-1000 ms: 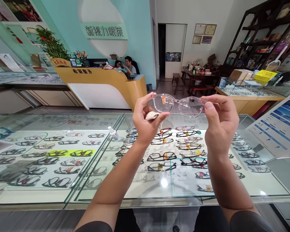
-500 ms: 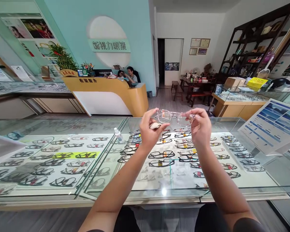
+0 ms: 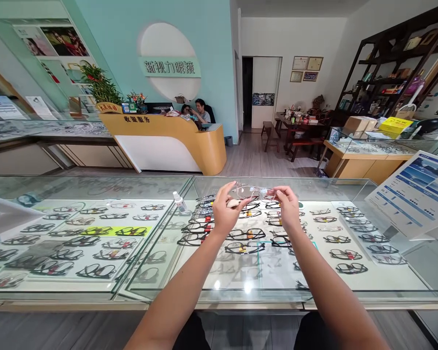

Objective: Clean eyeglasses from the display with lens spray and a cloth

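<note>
A pair of clear-framed eyeglasses (image 3: 263,193) is held up above the glass counter, one end in each hand. My left hand (image 3: 227,209) pinches the left end between thumb and fingers. A small pale, folded piece, perhaps a cloth (image 3: 233,203), is also tucked in that hand. My right hand (image 3: 287,205) is closed on the right end of the eyeglasses. Below both hands, several rows of dark-framed eyeglasses (image 3: 245,248) lie inside the glass display case (image 3: 219,294). A small white spray bottle (image 3: 179,201) stands left of my left hand.
A second section of the case with eyeglasses (image 3: 95,270) lies to the left. On the right stands a printed sign (image 3: 416,194). Beyond the counter are a wooden reception desk (image 3: 160,141), two people (image 3: 200,113) behind it, and a dark table (image 3: 302,124) with benches.
Both hands have lowered the clear eyeglasses and come slightly closer together. The eyeglasses have tilted, so their lenses look flatter. The camera view has shifted a little.
</note>
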`<state>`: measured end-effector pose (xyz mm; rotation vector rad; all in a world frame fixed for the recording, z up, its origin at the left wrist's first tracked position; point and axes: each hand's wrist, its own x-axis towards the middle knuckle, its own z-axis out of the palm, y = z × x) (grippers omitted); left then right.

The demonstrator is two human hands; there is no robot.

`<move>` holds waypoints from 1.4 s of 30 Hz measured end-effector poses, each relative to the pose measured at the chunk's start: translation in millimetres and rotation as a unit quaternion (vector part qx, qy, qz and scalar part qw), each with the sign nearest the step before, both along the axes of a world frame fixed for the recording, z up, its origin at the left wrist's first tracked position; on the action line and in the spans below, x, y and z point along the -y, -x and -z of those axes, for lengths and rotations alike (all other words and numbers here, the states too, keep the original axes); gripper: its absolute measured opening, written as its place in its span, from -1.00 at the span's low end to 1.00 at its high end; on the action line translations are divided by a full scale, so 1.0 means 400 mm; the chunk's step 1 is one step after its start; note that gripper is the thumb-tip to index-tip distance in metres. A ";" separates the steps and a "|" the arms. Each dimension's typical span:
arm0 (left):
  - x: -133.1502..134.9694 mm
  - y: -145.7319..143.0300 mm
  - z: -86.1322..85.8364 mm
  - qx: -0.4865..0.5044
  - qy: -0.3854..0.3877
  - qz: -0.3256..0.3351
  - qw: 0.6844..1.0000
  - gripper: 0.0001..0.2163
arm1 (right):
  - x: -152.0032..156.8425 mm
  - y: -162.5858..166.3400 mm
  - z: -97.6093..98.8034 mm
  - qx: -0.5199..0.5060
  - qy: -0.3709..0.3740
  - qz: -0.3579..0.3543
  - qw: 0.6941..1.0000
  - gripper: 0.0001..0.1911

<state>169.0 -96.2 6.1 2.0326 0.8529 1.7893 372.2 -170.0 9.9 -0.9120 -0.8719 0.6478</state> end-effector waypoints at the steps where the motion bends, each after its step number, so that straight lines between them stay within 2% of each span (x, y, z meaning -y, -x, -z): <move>1: -0.001 -0.001 0.002 0.000 0.008 0.003 1.000 -0.39 | -0.003 -0.004 0.005 -0.004 0.002 0.000 1.000 -0.84; 5: 0.002 -0.005 0.002 0.009 0.076 0.033 0.997 -0.37 | -0.013 -0.010 0.017 -0.011 0.013 -0.003 1.000 -0.84; 9: 0.013 -0.007 -0.012 0.040 0.155 0.091 0.983 -0.32 | -0.019 -0.012 0.023 -0.032 0.035 -0.011 0.999 -0.83; 16: 0.015 -0.010 -0.032 0.100 0.218 0.186 0.953 -0.34 | -0.031 -0.010 0.038 -0.045 0.087 -0.030 0.995 -0.84; 22: 0.009 -0.002 -0.034 0.086 0.254 0.230 0.936 -0.35 | -0.034 -0.020 0.040 -0.042 0.119 -0.082 0.989 -0.85; 29: 0.003 0.007 -0.029 0.007 0.281 0.298 0.912 -0.33 | -0.007 -0.037 0.010 0.070 0.150 -0.203 0.965 -0.83; 33: 0.006 0.012 -0.038 -0.031 0.274 0.305 0.911 -0.36 | -0.004 -0.032 0.013 0.106 0.158 -0.224 0.956 -0.78; 37: -0.001 0.016 -0.038 -0.031 0.279 0.295 0.913 -0.34 | -0.014 -0.032 0.023 0.113 0.149 -0.186 0.965 -0.81; 40: 0.001 0.012 -0.026 -0.020 0.255 0.220 0.941 -0.40 | -0.018 -0.030 0.023 0.117 0.132 -0.114 0.978 -0.84; 42: 0.012 0.002 -0.017 -0.042 0.220 0.166 0.960 -0.63 | -0.015 -0.021 0.019 0.129 0.118 -0.065 0.982 -0.83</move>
